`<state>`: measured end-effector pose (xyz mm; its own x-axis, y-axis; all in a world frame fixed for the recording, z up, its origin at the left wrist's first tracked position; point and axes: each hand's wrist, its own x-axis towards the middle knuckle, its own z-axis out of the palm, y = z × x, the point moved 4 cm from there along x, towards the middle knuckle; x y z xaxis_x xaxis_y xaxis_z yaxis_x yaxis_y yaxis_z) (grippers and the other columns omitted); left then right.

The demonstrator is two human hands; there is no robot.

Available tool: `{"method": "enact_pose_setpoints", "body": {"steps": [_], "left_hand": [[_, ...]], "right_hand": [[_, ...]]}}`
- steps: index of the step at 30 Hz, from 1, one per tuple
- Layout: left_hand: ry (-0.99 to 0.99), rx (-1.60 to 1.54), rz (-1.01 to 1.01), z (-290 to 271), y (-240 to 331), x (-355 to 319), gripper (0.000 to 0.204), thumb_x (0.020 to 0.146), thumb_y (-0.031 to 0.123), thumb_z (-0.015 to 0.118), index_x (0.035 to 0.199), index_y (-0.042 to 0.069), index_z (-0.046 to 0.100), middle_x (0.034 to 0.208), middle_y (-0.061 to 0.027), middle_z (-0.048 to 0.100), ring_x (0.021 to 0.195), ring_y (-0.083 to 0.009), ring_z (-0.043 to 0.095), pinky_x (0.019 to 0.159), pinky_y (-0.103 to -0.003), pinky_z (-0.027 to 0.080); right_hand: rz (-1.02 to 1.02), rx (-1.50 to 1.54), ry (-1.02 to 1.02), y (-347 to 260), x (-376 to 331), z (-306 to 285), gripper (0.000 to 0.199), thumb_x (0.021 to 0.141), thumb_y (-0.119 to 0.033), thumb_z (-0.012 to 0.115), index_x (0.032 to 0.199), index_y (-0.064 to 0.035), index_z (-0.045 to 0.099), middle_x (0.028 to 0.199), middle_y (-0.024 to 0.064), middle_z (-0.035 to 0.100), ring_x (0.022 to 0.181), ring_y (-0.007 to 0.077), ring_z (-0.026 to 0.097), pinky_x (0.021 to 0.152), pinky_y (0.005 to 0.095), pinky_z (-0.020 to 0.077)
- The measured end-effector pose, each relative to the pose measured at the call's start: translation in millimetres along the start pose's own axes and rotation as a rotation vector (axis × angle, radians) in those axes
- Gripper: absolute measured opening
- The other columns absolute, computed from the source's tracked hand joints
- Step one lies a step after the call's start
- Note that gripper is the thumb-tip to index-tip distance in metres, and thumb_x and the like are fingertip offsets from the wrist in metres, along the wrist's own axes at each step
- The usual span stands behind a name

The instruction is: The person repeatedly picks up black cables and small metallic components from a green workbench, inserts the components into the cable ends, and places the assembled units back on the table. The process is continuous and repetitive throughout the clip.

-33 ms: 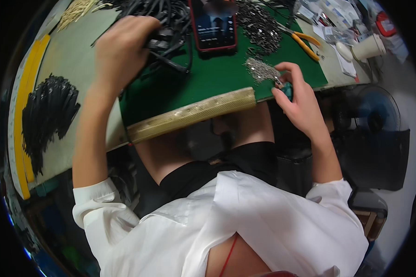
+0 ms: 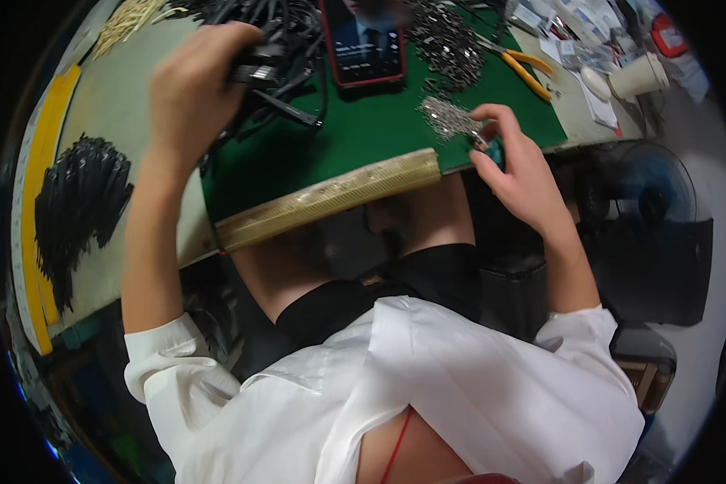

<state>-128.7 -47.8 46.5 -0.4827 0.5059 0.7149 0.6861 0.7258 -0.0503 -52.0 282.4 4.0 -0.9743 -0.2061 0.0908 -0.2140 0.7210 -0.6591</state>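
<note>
My left hand [image 2: 195, 87], a little blurred, is closed at the edge of a tangled heap of black straps [image 2: 294, 36]. Dark strap ends with a shiny metal piece [image 2: 254, 73] stick out at its fingertips. My right hand [image 2: 518, 161] curls round a small green-handled tool [image 2: 494, 152] with a metal tip; its exact kind is hard to see. That tip is beside a pile of tiny silver metal parts [image 2: 447, 118] on the green mat [image 2: 363, 129]. A pile of dark metal pieces [image 2: 452, 52] lies just beyond.
A phone [image 2: 367, 48] stands at the mat's back. Orange-handled pliers [image 2: 527, 73] lie to the right, near a white cup [image 2: 639, 78]. Trimmed black strips [image 2: 81, 202] and a yellow ruler-like strip [image 2: 44, 218] lie left. A yellowish padded bar [image 2: 331, 198] edges the table.
My left hand has shifted slightly to the left, showing more of the strap ends at its fingers. My right hand keeps its grip on the green-handled tool. The whole view has moved a little.
</note>
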Motion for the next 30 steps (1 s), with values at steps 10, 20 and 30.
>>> {"method": "enact_pose_setpoints", "body": {"steps": [10,20,30], "left_hand": [[0.179,-0.167,-0.090,-18,24,1,0.047,0.076,-0.018,0.054,0.114,0.005,0.071,0.096,-0.0057,0.075,0.090,-0.0167,0.071,0.080,-0.028,0.055],[0.085,-0.404,-0.226,-23,54,-2,0.058,0.065,-0.012,0.056,0.117,0.010,0.070,0.083,-0.0109,0.069,0.077,-0.0188,0.070,0.070,-0.026,0.052],[-0.054,-0.584,-0.350,-20,70,-20,0.048,0.080,-0.011,0.061,0.125,0.004,0.064,0.091,-0.0067,0.066,0.085,-0.0126,0.064,0.078,-0.024,0.050]], "right_hand": [[-0.206,-0.353,-0.271,-6,11,6,0.027,0.085,-0.010,0.063,0.111,-0.0077,0.058,0.102,0.0114,0.061,0.091,0.0307,0.064,0.078,0.0398,0.0511],[-0.137,-0.394,-0.240,-7,11,7,0.025,0.086,-0.011,0.062,0.110,-0.0079,0.058,0.100,0.0132,0.062,0.091,0.0328,0.065,0.079,0.0416,0.0515],[-0.154,-0.407,-0.208,-8,12,7,0.025,0.085,-0.011,0.061,0.110,-0.0081,0.058,0.099,0.0142,0.062,0.091,0.0339,0.065,0.078,0.0428,0.0514]]}}
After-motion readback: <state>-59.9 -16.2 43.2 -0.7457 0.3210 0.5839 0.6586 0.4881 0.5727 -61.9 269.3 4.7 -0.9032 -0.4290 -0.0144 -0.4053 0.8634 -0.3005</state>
